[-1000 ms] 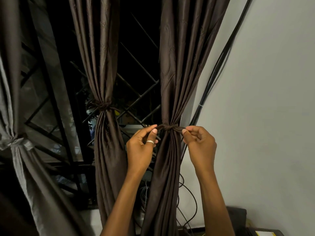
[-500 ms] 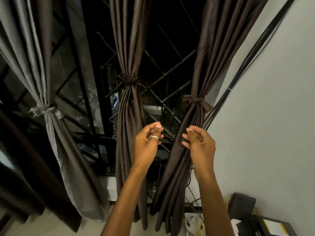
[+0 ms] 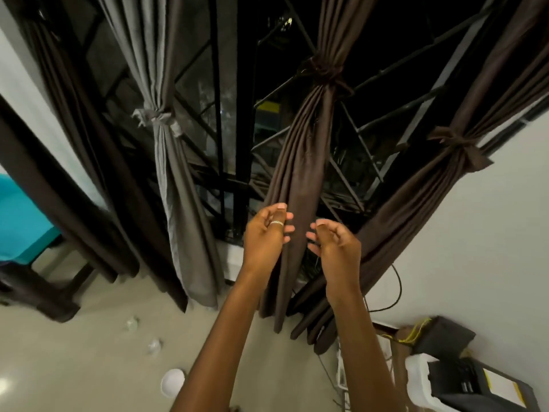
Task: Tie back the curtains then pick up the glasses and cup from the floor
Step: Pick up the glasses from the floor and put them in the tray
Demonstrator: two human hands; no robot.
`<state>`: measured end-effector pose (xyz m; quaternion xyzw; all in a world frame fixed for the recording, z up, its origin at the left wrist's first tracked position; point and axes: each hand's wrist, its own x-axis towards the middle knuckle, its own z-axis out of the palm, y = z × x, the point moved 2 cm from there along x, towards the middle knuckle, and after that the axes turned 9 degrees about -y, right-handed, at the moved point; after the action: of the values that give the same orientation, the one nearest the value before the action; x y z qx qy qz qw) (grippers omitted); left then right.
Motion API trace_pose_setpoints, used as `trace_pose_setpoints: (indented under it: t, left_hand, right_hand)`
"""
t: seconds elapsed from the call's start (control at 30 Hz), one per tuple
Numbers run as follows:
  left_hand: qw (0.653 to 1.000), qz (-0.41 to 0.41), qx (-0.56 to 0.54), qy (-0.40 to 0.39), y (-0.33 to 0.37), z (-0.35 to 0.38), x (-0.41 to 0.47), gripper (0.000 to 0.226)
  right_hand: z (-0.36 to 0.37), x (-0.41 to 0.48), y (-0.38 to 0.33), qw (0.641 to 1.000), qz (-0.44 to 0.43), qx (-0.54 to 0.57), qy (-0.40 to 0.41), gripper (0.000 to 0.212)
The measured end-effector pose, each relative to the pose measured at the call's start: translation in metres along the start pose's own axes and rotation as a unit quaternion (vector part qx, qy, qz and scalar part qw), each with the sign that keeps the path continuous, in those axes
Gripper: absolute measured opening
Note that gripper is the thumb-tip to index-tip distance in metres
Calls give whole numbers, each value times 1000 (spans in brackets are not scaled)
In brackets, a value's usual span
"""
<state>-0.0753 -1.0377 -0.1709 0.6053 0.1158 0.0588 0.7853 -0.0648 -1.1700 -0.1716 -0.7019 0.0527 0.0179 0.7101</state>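
L hand [image 3: 264,234], R hand [image 3: 335,246] mid-frame, fingers loosely curled, holding nothing, in front of tied curtain [image 3: 300,162]. Cup [image 3: 172,382], blurry glasses [image 3: 131,324] on floor [image 3: 74,367] lower left; boxes [image 3: 475,385] lower right.

On the pale floor [image 3: 74,367] lie a white cup [image 3: 173,383], a clear glass [image 3: 154,346] near it and a second glass [image 3: 131,324] beyond.

The middle curtain [image 3: 300,173] and the right curtain [image 3: 416,209] are plain dark brown; the grey curtain [image 3: 178,218] is plain too. The floor [image 3: 89,367] is pale beige, the wall [image 3: 475,233] white, the cup [image 3: 172,382] white, the glasses [image 3: 154,346] clear, and the cord [image 3: 413,334] yellow.
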Motion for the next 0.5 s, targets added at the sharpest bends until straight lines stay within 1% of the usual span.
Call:
trace_pose_setpoints:
  t: [0.13,0.23,0.37,0.5]
  left_hand:
    - [1000,-10,4,13,-3,-25,-6,26]
    - [999,-18,7,28,-3,-41,-28,26]
    - [998,-24,8,59,-4,-57,-39,24]
    - [995,-26,21,95,-5,-57,-52,20]
  right_hand:
    - [21,-11,15,1000,18,-9,-13,14]
    - [31,-32,22,999,33,-3,-32,13]
    - [49,-41,19,997,28,5,-73,14]
    - [59,-45,18,992,26,19,-124,15]
